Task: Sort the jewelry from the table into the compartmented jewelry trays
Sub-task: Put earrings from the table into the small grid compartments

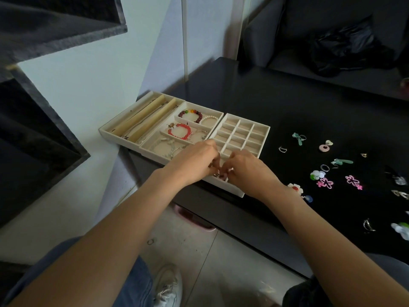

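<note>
a glossy black table (276,103) carries three cream jewelry trays (264,129) side by side at its left end. to the right, loose earrings (325,182), rings (324,167) and pendants (325,148) lie scattered on the dark top.

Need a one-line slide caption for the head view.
Both hands work a small piece over the grid tray; loose jewelry waits on the table.

The table (254,100) is finished in glossy black, smooth enough that light is reflected off it. The trays (264,138) are lined with a matt cream, velvety-looking fabric. The bracelets (180,131) are strung from shiny, glassy-looking beads, and the loose rings (324,168) look like polished metal. The sofa (332,23) is covered in dull grey cloth.
</note>
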